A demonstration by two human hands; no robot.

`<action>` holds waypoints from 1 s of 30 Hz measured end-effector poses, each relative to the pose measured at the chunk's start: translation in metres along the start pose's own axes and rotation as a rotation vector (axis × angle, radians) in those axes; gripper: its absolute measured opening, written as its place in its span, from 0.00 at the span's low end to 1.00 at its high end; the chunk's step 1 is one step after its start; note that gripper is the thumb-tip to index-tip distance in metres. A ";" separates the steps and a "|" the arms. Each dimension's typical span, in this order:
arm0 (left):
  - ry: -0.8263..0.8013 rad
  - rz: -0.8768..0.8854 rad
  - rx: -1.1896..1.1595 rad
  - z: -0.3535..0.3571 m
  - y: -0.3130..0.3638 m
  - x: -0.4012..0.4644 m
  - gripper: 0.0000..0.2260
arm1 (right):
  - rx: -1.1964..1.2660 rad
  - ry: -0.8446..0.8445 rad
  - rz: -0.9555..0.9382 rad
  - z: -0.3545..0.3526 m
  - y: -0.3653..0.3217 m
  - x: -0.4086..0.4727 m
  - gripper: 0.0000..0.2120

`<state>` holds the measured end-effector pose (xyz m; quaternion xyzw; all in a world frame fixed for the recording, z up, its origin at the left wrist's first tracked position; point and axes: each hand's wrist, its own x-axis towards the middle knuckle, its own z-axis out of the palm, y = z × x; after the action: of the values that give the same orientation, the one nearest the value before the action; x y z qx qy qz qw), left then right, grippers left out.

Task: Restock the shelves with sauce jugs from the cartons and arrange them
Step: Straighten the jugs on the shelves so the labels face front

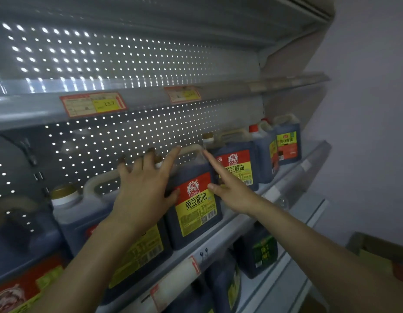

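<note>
Both hands frame a sauce jug [193, 199] standing on the middle shelf [218, 242] between neighbouring jugs. The left hand [143, 188] lies spread against its left side and handle; the right hand [227, 188] touches its right edge with straight fingers. Full of dark liquid, the jug is probably heavy and rigid; the moulded top handle [191, 149] offers the surest hold.

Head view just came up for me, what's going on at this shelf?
A person is arranging dark sauce jugs on the middle shelf. Both hands are on one jug with a red and yellow label: the left hand is spread over its left side by the handle, and the right hand lies with straight fingers against its right edge. More jugs stand to either side and on the shelf below. The shelf above looks bare in the part shown.
</note>
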<state>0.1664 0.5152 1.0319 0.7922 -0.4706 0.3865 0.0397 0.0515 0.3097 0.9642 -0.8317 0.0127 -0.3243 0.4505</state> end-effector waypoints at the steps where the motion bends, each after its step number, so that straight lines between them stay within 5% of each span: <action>1: 0.004 -0.011 0.005 -0.002 0.006 0.001 0.45 | -0.048 -0.023 -0.008 -0.007 0.004 0.001 0.38; 7: 0.077 0.085 -0.105 -0.015 0.078 0.043 0.40 | -0.502 0.336 -0.038 -0.094 0.037 0.012 0.25; 10: -0.074 0.081 -0.163 -0.005 0.106 0.105 0.39 | -0.529 0.378 0.007 -0.138 0.057 0.027 0.29; 15: -0.444 0.016 -0.221 0.032 0.111 0.198 0.44 | -0.495 0.220 -0.052 -0.151 0.094 0.050 0.41; 19: -0.592 -0.009 -0.283 0.053 0.117 0.223 0.43 | -0.517 0.304 -0.115 -0.143 0.108 0.057 0.38; 24: -0.493 -0.066 -0.427 0.053 0.117 0.211 0.41 | -0.352 0.307 -0.166 -0.136 0.117 0.055 0.39; 30: -0.210 -0.028 -0.022 0.040 0.127 0.167 0.39 | 0.021 -0.040 -0.166 -0.145 0.124 0.067 0.39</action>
<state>0.1342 0.3084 1.0748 0.8344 -0.4653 0.2954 0.0042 0.0581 0.1079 0.9611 -0.8314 -0.0689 -0.3439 0.4310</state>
